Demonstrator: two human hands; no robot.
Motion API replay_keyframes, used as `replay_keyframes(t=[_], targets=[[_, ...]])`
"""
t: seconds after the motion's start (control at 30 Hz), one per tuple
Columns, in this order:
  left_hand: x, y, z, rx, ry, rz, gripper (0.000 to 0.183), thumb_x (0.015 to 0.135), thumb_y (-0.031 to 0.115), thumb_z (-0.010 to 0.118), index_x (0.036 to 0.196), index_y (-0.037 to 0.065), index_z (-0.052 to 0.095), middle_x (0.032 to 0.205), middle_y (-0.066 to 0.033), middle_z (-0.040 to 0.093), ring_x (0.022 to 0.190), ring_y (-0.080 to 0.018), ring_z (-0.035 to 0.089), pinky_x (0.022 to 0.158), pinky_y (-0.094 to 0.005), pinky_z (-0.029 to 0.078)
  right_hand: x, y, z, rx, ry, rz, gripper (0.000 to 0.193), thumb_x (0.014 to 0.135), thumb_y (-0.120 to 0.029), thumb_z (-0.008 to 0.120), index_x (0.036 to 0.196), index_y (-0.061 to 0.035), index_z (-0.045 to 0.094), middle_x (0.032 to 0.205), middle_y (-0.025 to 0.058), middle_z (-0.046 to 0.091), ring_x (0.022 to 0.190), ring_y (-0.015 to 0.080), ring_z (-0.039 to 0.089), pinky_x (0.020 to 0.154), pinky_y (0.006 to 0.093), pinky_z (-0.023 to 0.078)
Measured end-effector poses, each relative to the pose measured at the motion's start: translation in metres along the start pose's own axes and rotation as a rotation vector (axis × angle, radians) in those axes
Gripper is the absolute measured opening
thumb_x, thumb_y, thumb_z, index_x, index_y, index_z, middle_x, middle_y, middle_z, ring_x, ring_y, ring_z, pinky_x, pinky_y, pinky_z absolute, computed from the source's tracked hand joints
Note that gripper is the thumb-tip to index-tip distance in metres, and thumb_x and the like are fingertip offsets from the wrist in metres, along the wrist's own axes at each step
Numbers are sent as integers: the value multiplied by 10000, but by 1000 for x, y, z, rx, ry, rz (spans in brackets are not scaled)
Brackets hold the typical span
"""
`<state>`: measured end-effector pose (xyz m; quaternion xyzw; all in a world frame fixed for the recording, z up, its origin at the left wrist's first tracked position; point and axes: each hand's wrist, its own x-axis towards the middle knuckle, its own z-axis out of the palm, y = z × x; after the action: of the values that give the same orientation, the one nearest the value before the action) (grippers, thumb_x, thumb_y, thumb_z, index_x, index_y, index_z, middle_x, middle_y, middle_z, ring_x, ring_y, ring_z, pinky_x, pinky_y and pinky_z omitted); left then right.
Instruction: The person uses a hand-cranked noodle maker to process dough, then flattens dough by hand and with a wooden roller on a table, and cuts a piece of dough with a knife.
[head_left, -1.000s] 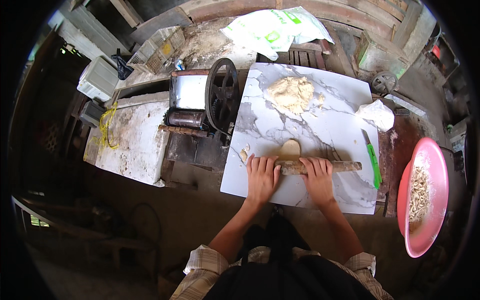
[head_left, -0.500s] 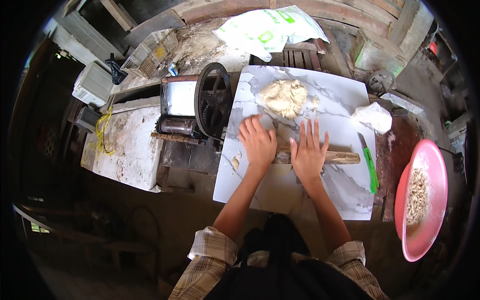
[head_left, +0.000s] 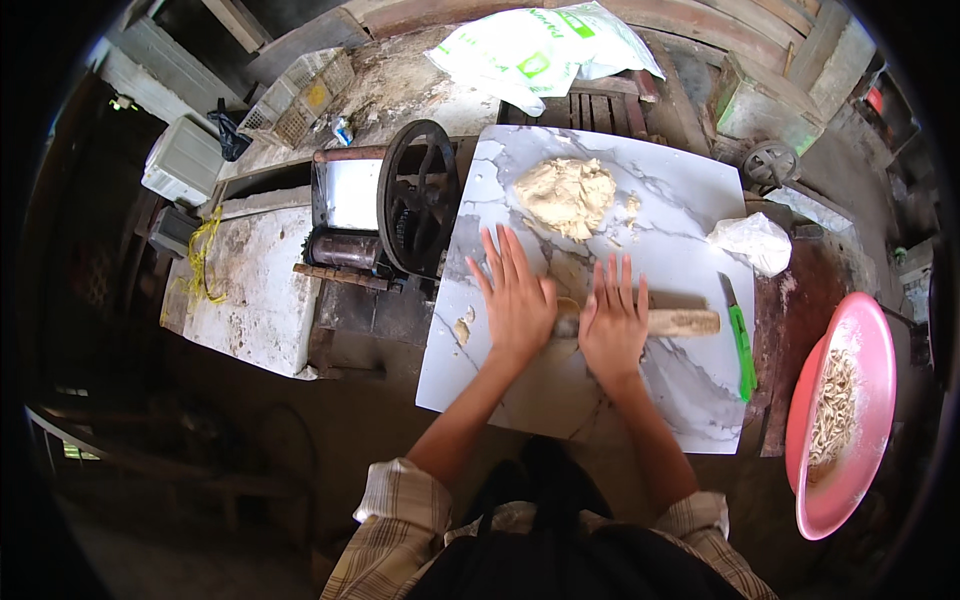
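A wooden rolling pin (head_left: pixel 683 322) lies across a white marble-patterned board (head_left: pixel 690 400), its right end sticking out past my right hand. My left hand (head_left: pixel 518 308) is palm down at the pin's left end, fingers stretched out and pointing away from me. Flat over its middle rests my right hand (head_left: pixel 613 330), also with straight fingers. Whatever lies under the palms is hidden. Beyond my fingers sits a big lump of pale dough (head_left: pixel 565 198) with crumbs beside it. A knife with a green handle (head_left: pixel 741 345) lies to the right of the pin, its blade pointing away.
Left of the board stands a hand-cranked roller machine with a dark wheel (head_left: pixel 418 200). A white plastic bag (head_left: pixel 752 243) sits at the board's right edge. Further right is a tilted pink basin (head_left: pixel 870 400) holding small pale strips. A large printed sack (head_left: pixel 545 55) lies behind.
Both hands have shifted slightly, and the left fingers are now straighter and reach further forward. The rolling pin stays under the hands. The whole view has tilted a little.
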<state>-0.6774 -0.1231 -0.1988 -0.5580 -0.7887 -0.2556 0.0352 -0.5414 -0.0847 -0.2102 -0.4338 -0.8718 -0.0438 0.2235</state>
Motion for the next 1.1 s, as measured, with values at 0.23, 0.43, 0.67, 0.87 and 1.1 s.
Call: replay_keyframes(t=[0.23,0.43,0.67,0.87,1.1], targets=[[31,-7,14,-7,170,-64,677,848,188,416,1370,-176,187,1469,-306,195,1419,-390,51,1107,-585,18,34,1,9,-70,116,64,484,877,-178,437,1298,60,467,1417,206,391,1355,293,327,1114,487,211],[-43,-3,2,10,-110,-46,685,855,191,417,1386,-163,166,1453,-297,251,1418,-391,69,1112,-579,36,-37,-8,-13,180,-32,35,461,896,-130,411,1319,52,440,1425,195,378,1354,289,326,1113,430,241],[54,-8,13,-21,116,-34,716,833,185,424,1385,-174,144,1462,-303,222,1423,-373,54,1119,-564,15,52,7,12,-21,98,29,494,888,-172,436,1313,79,424,1418,214,379,1362,294,312,1117,425,235],[7,-11,15,44,-19,-126,729,838,209,418,1384,-180,130,1472,-303,196,1424,-381,16,1111,-581,3,3,-4,11,8,9,20,456,872,-188,441,1248,56,525,1395,200,425,1371,270,305,1120,447,220],[39,-12,18,-91,92,-116,679,857,193,410,1387,-157,171,1468,-275,237,1418,-389,56,1109,-583,15,33,0,15,-90,57,45,452,892,-198,411,1255,48,524,1416,180,407,1391,266,257,1131,451,182]])
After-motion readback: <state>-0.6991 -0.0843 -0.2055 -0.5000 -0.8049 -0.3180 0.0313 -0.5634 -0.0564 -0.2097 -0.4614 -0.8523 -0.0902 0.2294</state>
